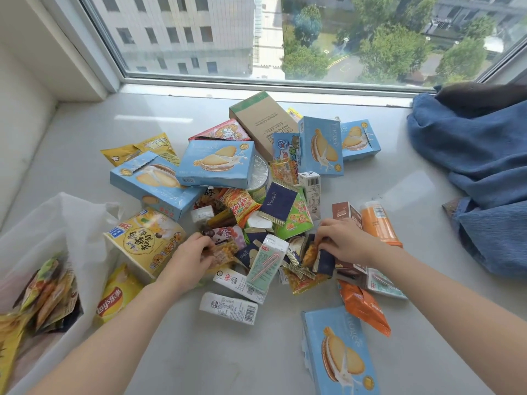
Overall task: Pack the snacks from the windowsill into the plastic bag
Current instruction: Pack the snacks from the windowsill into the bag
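A heap of snacks covers the white windowsill (119,132): blue biscuit boxes (216,163), a brown carton (262,121), small packets and milk cartons (268,266). My left hand (191,260) grips a small packet with a yellow-brown picture (225,252) at the heap's near edge. My right hand (345,240) pinches an orange-and-dark-blue packet (313,256). The translucent plastic bag (57,223) lies open at the left with several packets inside. A yellow noodle bowl (145,240) and a Lay's crisp bag (114,297) lie by its mouth.
A blue cloth (479,172) is bunched on the right of the sill. One blue biscuit box (339,352) and an orange packet (365,309) lie near the front right. The window glass (285,38) runs along the back.
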